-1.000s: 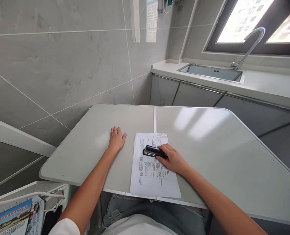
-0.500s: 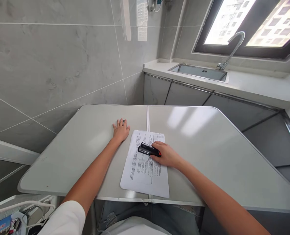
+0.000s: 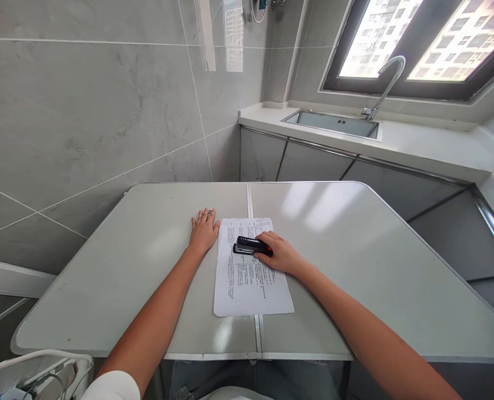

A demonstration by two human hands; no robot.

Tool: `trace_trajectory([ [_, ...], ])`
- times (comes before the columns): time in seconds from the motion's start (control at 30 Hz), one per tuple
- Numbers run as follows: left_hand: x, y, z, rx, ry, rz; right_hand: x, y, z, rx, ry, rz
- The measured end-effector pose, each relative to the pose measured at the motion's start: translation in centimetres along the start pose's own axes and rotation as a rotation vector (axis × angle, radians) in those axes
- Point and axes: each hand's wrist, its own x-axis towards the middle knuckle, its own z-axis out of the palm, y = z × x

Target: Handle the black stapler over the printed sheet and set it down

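— Right hand (image 3: 282, 256): contents?
— One stapler (image 3: 249, 245), black, oblong, gripped at its end, lying on one printed paper sheet (image 3: 250, 289).
— Left hand (image 3: 204, 230)?
— Flat, fingers spread, empty, on one smooth grey table (image 3: 355, 250), just beside sheet.

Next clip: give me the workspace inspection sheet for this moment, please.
Surface: grey table with a centre seam, glossy, daylight glare.
Job's things: printed sheet lying flat across the seam; black stapler on its upper part.
Clutter: white rack below the table's near left corner, contents unclear.
Hands: left hand flat and open on the table beside the sheet; right hand closed on the stapler's right end.
Cables: white cord over the rack.
Surroundings: grey tiled wall, counter with sink, curved tap, window.
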Motion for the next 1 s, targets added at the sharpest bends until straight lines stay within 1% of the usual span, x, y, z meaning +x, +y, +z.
trace_trajectory([
  [0.07,-0.1,0.1,0.0,-0.003,0.037,-0.003,-0.1,0.1,0.4,-0.006,0.050,0.028],
  [0.1,-0.1,0.2,-0.1,-0.001,0.065,-0.008,-0.1,0.1,0.5,-0.007,0.055,0.034],
  [0.17,-0.3,0.4,-0.2,0.000,0.120,-0.013,0.1,0.2,0.4,-0.002,0.040,0.030],
  [0.33,-0.9,0.8,-0.6,-0.027,0.204,-0.010,0.0,0.4,-0.4,0.040,0.000,-0.021],
  [0.43,-1.6,2.0,-0.8,-0.134,0.295,-0.016,-0.3,0.5,-0.7,0.051,0.001,-0.024],
  [0.5,-2.4,3.2,-0.7,-0.289,0.326,0.061,-0.4,0.6,-0.7,0.044,-0.007,-0.014],
  [0.57,-3.1,4.5,-0.6,-0.450,0.276,0.189,-0.4,0.8,-0.6,0.031,-0.014,-0.007],
  [0.67,-3.6,5.7,-0.4,-0.599,0.065,0.360,-0.3,1.2,-0.6,-0.003,0.022,0.025],
  [0.77,-3.5,5.6,-0.5,-0.563,-0.128,0.529,-0.3,1.5,-0.7,-0.026,0.087,0.083],
  [0.83,-3.3,5.3,-0.7,-0.500,-0.198,0.644,-0.2,1.8,-0.7,-0.014,0.119,0.090],
  [0.9,-3.2,4.9,-0.9,-0.491,-0.245,0.716,-0.1,2.2,-0.6,0.017,0.147,0.060],
  [1.0,-3.0,4.6,-1.0,-0.572,-0.299,0.725,0.1,2.6,-0.2,0.070,0.185,0.009],
])
